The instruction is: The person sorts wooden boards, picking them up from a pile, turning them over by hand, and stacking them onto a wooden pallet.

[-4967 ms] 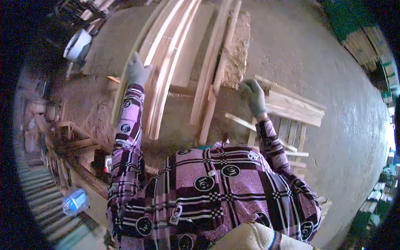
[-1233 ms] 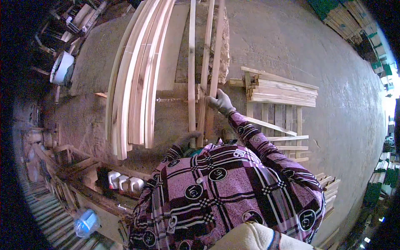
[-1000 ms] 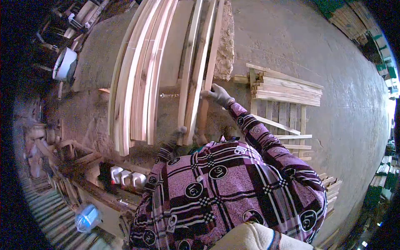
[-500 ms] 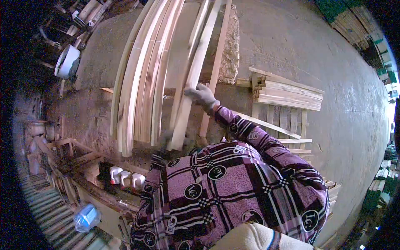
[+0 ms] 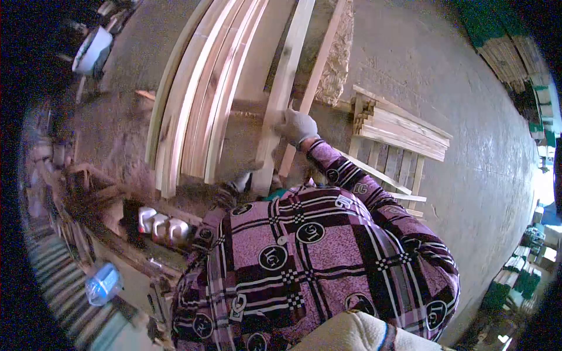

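Note:
A long pale wooden board runs away from my body, its near end close to my chest. My right hand, in a light glove, is closed on the right edge of this board. At the board's left edge, by its near end, is my left hand; it is dim and blurred, and its grip cannot be made out. Several long wooden strips lie side by side to the left. Just right of the held board, a narrower reddish strip lies roughly parallel to it.
A stack of short boards rests on slats at the right. Rough-edged wood lies beyond the narrow strip. White jugs stand at lower left near a blue plastic-wrapped item. A white tub is at upper left.
The held board has shifted right, away from the strips on the left. My right hand has moved slightly right along with it. The whole view has also shifted a little.

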A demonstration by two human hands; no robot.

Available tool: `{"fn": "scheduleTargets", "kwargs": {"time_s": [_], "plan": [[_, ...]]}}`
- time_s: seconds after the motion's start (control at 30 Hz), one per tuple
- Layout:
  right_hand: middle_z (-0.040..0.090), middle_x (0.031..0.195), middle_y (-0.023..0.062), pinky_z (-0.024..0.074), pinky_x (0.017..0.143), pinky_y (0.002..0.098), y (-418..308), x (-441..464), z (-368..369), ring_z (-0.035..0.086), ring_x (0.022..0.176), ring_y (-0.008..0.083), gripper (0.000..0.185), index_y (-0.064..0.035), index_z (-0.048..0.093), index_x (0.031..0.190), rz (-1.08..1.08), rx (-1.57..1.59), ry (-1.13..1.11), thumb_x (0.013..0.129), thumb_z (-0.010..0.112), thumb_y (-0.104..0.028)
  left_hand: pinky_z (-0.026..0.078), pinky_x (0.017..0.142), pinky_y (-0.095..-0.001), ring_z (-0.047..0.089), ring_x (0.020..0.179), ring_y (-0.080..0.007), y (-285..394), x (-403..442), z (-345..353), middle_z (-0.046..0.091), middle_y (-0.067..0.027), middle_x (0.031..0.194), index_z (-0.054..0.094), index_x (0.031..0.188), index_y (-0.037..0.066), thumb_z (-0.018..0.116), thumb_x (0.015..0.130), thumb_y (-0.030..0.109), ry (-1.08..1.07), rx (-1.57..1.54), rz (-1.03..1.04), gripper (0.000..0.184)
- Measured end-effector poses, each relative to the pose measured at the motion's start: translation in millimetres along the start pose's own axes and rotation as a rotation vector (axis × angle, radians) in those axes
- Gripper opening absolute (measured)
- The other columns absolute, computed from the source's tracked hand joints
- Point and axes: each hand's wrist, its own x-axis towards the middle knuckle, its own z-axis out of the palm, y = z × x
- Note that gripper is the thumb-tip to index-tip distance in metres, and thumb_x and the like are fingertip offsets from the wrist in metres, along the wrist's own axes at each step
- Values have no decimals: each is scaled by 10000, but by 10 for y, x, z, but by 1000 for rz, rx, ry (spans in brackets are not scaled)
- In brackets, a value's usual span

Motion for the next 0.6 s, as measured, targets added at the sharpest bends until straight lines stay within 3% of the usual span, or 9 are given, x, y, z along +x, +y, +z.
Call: {"fn": "scheduleTargets", "kwargs": {"time_s": [0.17, 0.23, 0.27, 0.37, 0.43, 0.5, 0.57, 0.6], "plan": [[594, 781, 143, 453, 623, 405, 343, 110, 299, 575, 725, 311, 310, -131, 574, 847, -129, -27, -33, 749, 487, -411, 415, 726, -262, 515, 755, -132, -201, 109, -46, 556, -34, 904, 540, 985, -1, 648, 685, 263, -54, -62, 13, 414], [594, 750, 130, 456, 599, 391, 438, 112, 330, 577, 687, 304, 287, -116, 573, 837, -422, -85, 104, 763, 486, -380, 412, 732, -262, 513, 760, -130, -364, 209, -102, 556, -32, 906, 540, 987, -1, 649, 685, 263, -57, -92, 5, 415], [588, 767, 131, 459, 576, 369, 209, 14, 81, 573, 688, 294, 278, -106, 566, 841, -143, -126, -40, 776, 485, -364, 403, 752, -268, 504, 804, -125, -564, 304, -197, 558, -33, 915, 539, 991, -1, 646, 693, 253, -85, -113, -3, 406], [595, 811, 109, 462, 577, 333, 420, 176, 154, 582, 702, 246, 267, -84, 562, 881, -303, -367, 43, 785, 502, -326, 392, 792, -289, 498, 873, -113, -478, 190, -201, 570, -42, 916, 523, 1029, 1, 601, 742, 234, -217, -62, -175, 378], [600, 820, 70, 456, 585, 281, 651, 282, 208, 580, 691, 173, 251, -54, 551, 935, -554, -153, 172, 783, 532, -253, 395, 790, -289, 505, 869, -122, -513, 100, -128, 573, -46, 913, 522, 1031, -2, 585, 755, 238, -171, 10, -88, 371], [585, 810, 32, 439, 596, 228, 869, 436, 297, 550, 703, 115, 251, -20, 540, 969, -389, 629, 19, 778, 547, -184, 399, 788, -288, 511, 866, -130, -571, 56, -115, 576, -50, 909, 522, 1034, -6, 568, 769, 241, -124, 106, -1, 365], [566, 806, 35, 424, 586, 208, 284, 90, -259, 528, 704, 104, 279, -13, 528, 989, -200, 821, -53, 789, 526, -209, 400, 787, -288, 514, 864, -134, -733, 61, -196, 578, -51, 908, 521, 1035, -7, 560, 775, 243, -96, 151, 34, 363], [558, 829, 16, 409, 581, 205, 245, 67, -372, 510, 712, 93, 279, -35, 531, 998, -99, 924, -148, 797, 500, -226, 406, 777, -294, 522, 843, -154, -802, 80, -249, 577, -52, 903, 512, 1048, -12, 546, 785, 231, -160, 358, 131, 360]]}}
